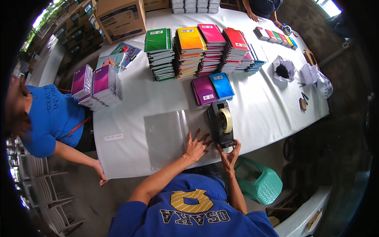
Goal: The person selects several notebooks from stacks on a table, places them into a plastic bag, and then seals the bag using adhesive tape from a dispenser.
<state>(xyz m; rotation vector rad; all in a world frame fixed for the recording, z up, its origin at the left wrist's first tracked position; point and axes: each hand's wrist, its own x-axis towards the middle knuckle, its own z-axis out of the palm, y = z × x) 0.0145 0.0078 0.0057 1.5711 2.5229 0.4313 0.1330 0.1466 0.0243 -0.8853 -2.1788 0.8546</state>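
Observation:
My left hand (196,146) lies with fingers spread on a clear plastic sheet (164,136), which rests flat on the white-covered table. At the near end of a black tape dispenser (215,120), my right hand (229,157) has its thumb and fingers around the edge. A roll of clear tape (226,120) sits in the dispenser. Whether a strip of tape is between my right fingers cannot be made out. Just beyond the dispenser lie a purple spiral notebook (204,90) and a blue spiral notebook (222,85), on a low stack.
Stacks of green (158,39), yellow (190,39) and red notebooks (235,38) stand farther back. Purple notebooks (103,81) are at the left, near a person in blue (59,114). A cardboard box (121,19) is behind. A green stool (264,181) stands beside me.

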